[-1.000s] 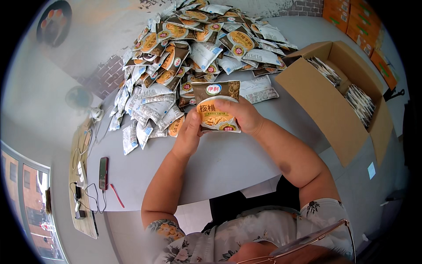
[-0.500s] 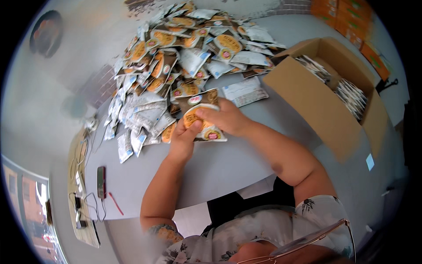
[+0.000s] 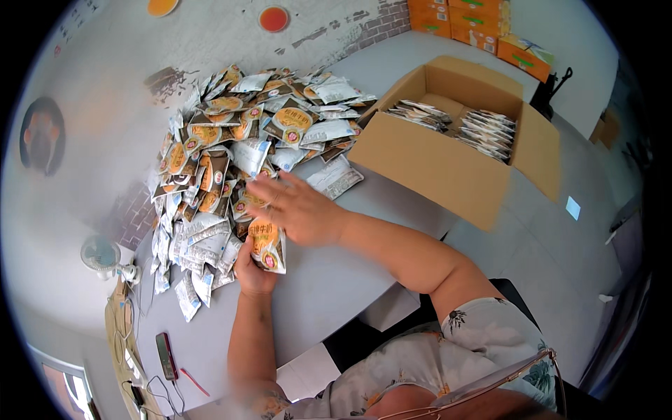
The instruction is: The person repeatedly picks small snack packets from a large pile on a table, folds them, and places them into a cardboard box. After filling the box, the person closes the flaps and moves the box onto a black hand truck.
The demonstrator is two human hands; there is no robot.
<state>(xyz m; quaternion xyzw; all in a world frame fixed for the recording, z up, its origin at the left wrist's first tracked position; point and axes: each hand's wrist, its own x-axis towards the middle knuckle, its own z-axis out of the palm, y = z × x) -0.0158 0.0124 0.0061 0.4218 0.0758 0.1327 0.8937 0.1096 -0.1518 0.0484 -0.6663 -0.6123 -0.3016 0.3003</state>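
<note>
Fingers (image 3: 260, 187) of the right hand (image 3: 297, 208) are spread flat and open, gripping nothing, stretched over the near edge of the heap of sachets (image 3: 238, 147) — whether the fingertips touch a packet is not clear, since they are slightly blurred. Left hand (image 3: 252, 269) is closed around a small stack of sachets (image 3: 268, 245), orange and white faces outward; its fingers are mostly hidden behind that stack, only thumb base and palm show. The stack stands at the near side of the heap, just below the right hand. How many packets it holds cannot be counted.

Heap lies on a grey table (image 3: 329, 280). Cardboard box (image 3: 448, 161) stands open to the right, well apart from both hands — rows of packed sachets (image 3: 483, 129) show inside, the near ones hidden by the box wall. Dark phone (image 3: 166, 355) and red pen (image 3: 194, 381) lie near the table's left end, small and distorted by the lens rim.
</note>
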